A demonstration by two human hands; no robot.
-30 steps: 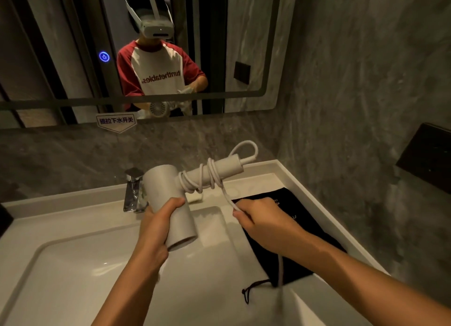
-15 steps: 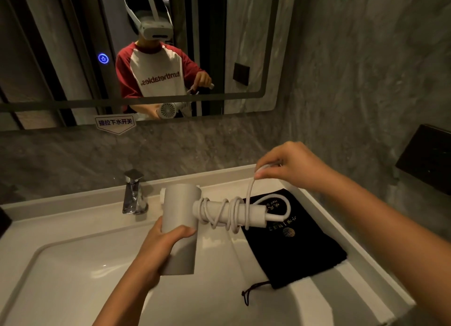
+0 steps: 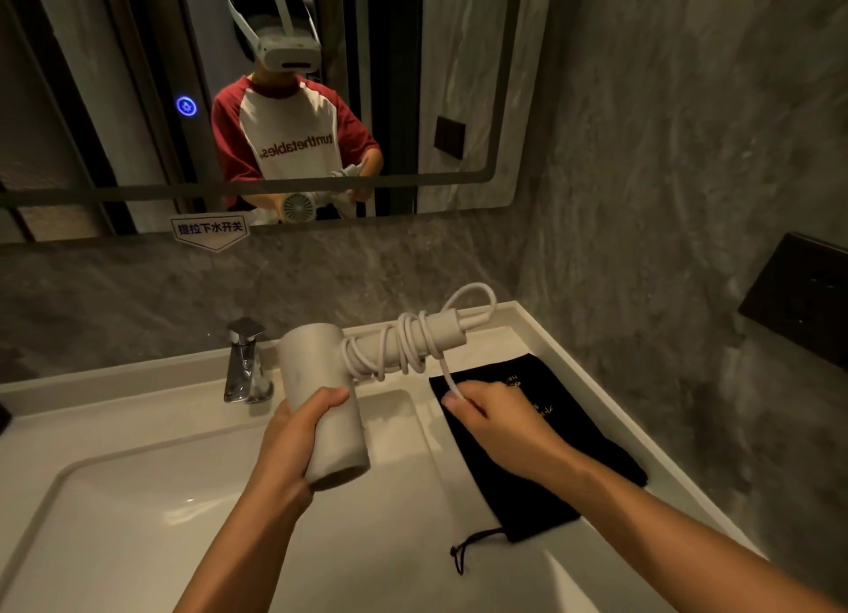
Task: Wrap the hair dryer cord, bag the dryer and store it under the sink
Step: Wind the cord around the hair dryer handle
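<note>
Presently catalogued, cord-wrapping step in hand:

1. Hair dryer [image 3: 321,401]: pale, held over the sink [image 3: 137,520]; barrel clasped in the left hand [image 3: 293,433], handle pointing right.
2. Cord [image 3: 406,346]: several turns wound around the handle, a loop standing off its end; a free strand drops to the right hand [image 3: 495,422], pinched between its fingers.
3. Bag [image 3: 541,447]: black drawstring pouch, flat on the counter right of the basin, partly under the right forearm.
4. Next move, as judged: carry the strand over the handle again, keeping it taut; bagging not yet begun.
5. Change: half a second ago the right hand was raised above the handle; now it sits below, and the handle tilts upward.
</note>
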